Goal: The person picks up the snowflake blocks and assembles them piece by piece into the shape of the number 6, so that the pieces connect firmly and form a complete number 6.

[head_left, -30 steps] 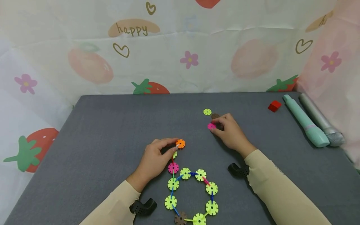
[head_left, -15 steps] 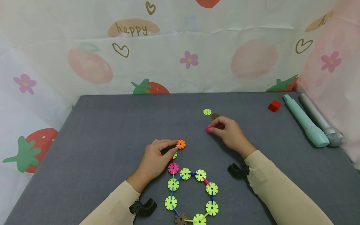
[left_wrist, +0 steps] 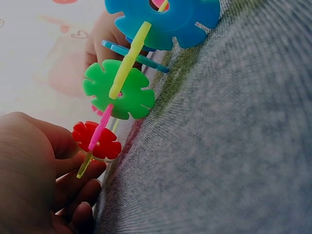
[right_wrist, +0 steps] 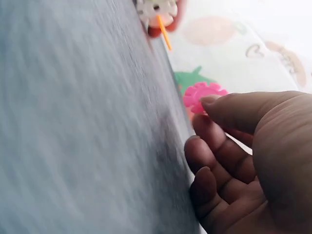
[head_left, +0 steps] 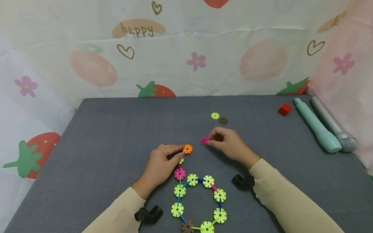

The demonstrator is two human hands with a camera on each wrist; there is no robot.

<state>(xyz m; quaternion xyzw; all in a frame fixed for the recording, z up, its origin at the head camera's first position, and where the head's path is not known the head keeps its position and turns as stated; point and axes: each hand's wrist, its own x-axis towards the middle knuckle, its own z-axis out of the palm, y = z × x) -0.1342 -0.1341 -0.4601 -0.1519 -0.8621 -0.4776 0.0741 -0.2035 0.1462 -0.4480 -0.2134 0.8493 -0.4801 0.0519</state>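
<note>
My left hand [head_left: 158,168] pinches near an orange notched snowflake disc [head_left: 187,149] at the far end of a chain. Below it come a yellow-green disc [head_left: 181,160], partly hidden by the thumb, and a pink disc [head_left: 179,174]. These join a ring of mostly yellow-green discs [head_left: 220,215], linked by the notches. In the left wrist view the linked discs show in other colours, with a red disc [left_wrist: 108,148] at my fingers. Over the table, right of the orange disc, my right hand [head_left: 228,144] pinches a loose pink disc [head_left: 204,140] between thumb and index finger.
Behind my right hand lie a loose yellow-green disc [head_left: 215,116] and a brown disc [head_left: 223,120]. At the far right are a red cube [head_left: 284,109], a mint microphone [head_left: 317,126] and a silver microphone [head_left: 335,126]. A printed cloth hangs behind the grey table [head_left: 116,129].
The right hand has carried the pink disc left and nearer, away from the loose brown and yellow-green discs, toward the orange disc. The left hand stays in place.
</note>
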